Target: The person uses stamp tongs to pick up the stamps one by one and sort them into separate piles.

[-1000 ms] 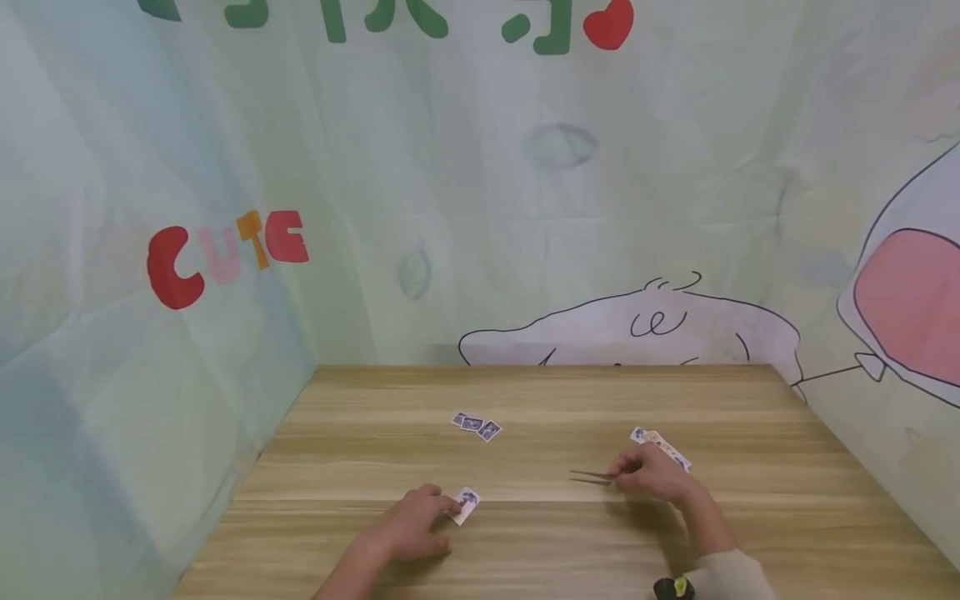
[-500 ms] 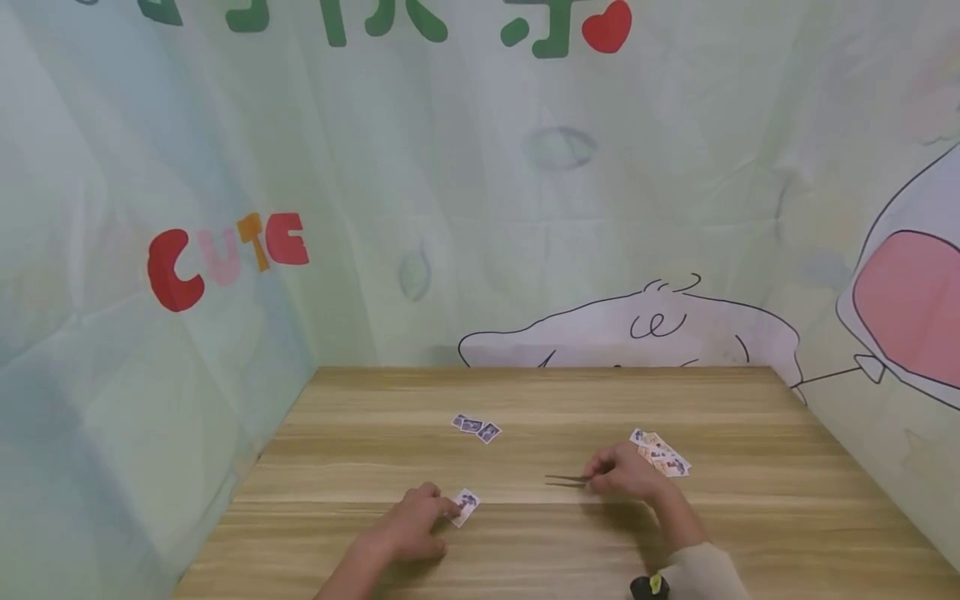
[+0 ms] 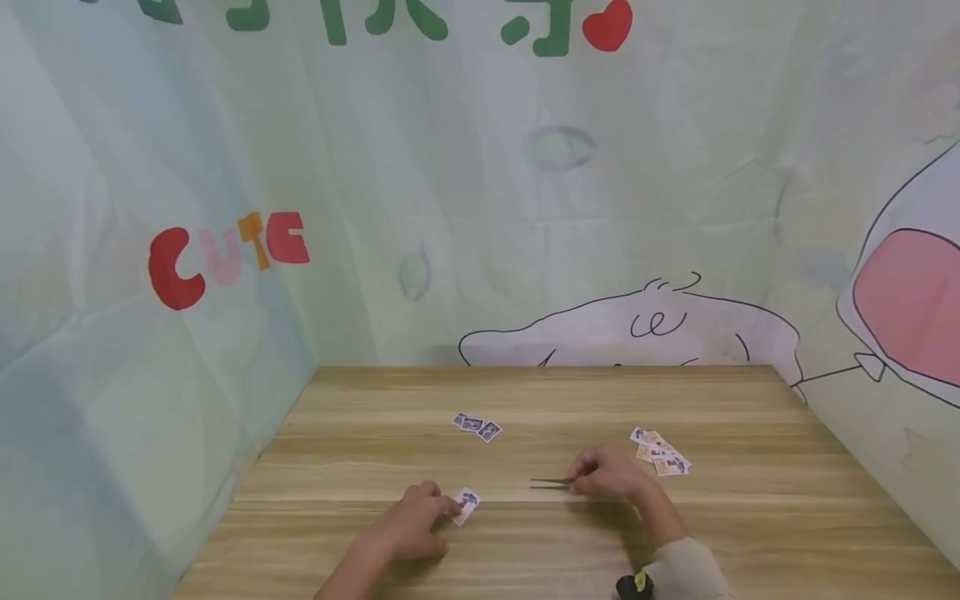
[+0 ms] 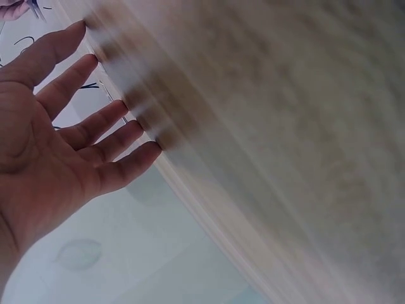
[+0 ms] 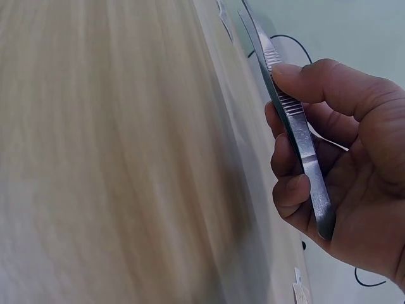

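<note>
Metal tweezers (image 5: 297,126) with ridged sides are held in my right hand (image 3: 609,473), thumb on one side and fingers curled on the other. Their two tips point left in the head view, slightly apart, with nothing between them. My left hand (image 3: 412,523) rests on the table with straight, spread fingers. Its index fingertip touches the lower left part of a small white-edged picture card (image 3: 468,500) lying flat. In the left wrist view the left fingers (image 4: 104,123) reach the tabletop; the card cannot be made out there.
Toward the back of the wooden table (image 3: 375,467) lie several dark picture cards (image 3: 472,424) in a row. On the right is an overlapping group of light, orange-toned cards (image 3: 663,454). A printed cloth (image 3: 480,208) hangs behind the table and along both sides.
My right hand has moved left with the tweezers, toward the card under my left fingertip. More of the orange-toned cards has come into sight. The left hand has stayed nearly still.
</note>
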{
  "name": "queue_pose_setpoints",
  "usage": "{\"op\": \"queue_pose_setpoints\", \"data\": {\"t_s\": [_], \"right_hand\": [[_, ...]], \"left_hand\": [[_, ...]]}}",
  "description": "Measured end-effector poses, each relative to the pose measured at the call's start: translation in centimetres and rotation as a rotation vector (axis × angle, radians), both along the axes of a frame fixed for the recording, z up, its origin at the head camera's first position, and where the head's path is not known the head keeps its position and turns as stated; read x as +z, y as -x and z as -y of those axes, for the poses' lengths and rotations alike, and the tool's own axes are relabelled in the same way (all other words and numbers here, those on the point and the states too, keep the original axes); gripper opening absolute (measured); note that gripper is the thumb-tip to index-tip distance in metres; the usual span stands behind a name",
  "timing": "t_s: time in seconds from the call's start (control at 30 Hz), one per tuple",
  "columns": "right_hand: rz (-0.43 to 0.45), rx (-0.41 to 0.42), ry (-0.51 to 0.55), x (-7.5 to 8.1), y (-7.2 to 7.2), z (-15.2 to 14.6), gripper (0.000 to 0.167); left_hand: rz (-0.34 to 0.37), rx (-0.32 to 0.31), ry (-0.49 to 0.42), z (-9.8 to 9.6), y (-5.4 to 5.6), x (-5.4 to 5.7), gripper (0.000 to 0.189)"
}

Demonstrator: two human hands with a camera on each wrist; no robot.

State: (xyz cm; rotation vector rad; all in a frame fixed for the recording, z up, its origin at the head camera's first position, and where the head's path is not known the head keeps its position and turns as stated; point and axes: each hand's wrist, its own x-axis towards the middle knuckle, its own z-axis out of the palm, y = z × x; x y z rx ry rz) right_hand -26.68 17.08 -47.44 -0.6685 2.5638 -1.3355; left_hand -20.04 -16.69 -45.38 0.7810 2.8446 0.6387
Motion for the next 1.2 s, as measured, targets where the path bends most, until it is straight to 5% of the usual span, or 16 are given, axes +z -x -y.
{"op": "queue_pose_setpoints", "data": {"t_s": [1.2], "right_hand": [[0.013,0.087,-0.019,-0.5,0.8,5.8,0.011]], "left_hand": [[-0.005,-0.006,0.007,0.1,0.3,-0.4,0.048]]}}
